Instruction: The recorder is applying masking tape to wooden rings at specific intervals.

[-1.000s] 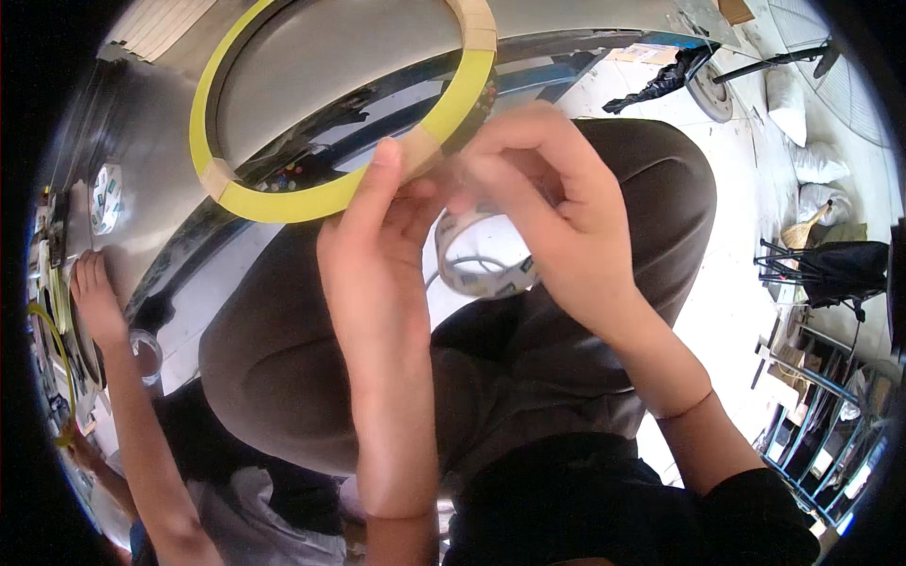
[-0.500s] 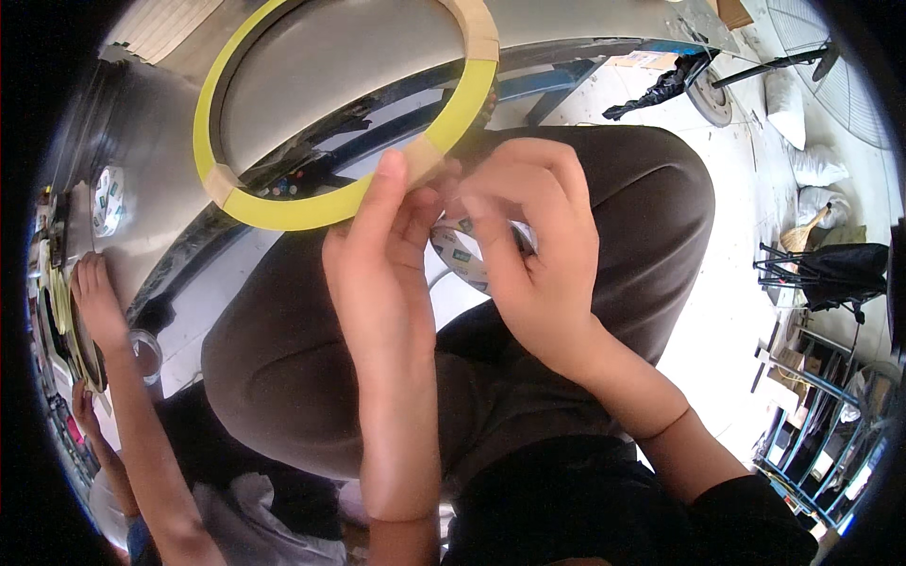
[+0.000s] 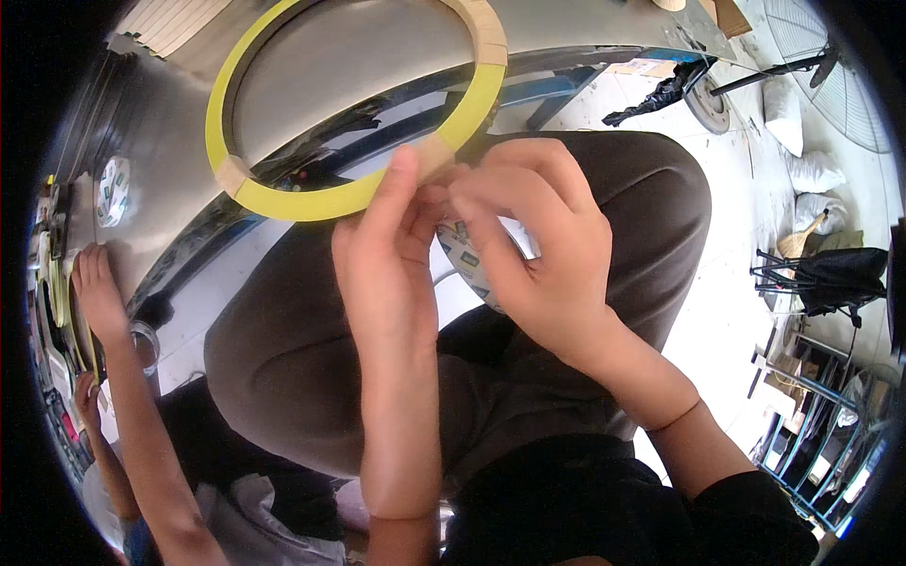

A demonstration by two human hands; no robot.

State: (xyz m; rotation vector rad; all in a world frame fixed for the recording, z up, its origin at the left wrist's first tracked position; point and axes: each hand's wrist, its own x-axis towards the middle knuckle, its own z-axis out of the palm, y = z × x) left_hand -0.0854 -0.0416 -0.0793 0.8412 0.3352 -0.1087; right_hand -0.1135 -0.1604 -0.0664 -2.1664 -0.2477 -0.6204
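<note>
So — L hand [image 3: 382,231] has yellow ring [image 3: 302,206] clamped, thumb vs. fingers, at a tan patch on its near side; ring's up over the metal table [image 3: 170,113] edge. R hand [image 3: 552,250] is bunched just beside L fingertips, can't tell what's in it, & blocks part of a printed tape roll [image 3: 462,259] below. Far L: 2nd roll [image 3: 113,191] on table, co-worker's hand [image 3: 99,292] nr. it. Off R — fan [image 3: 830,71], white sacks [image 3: 814,173], blk folding seat [image 3: 826,274].
</note>
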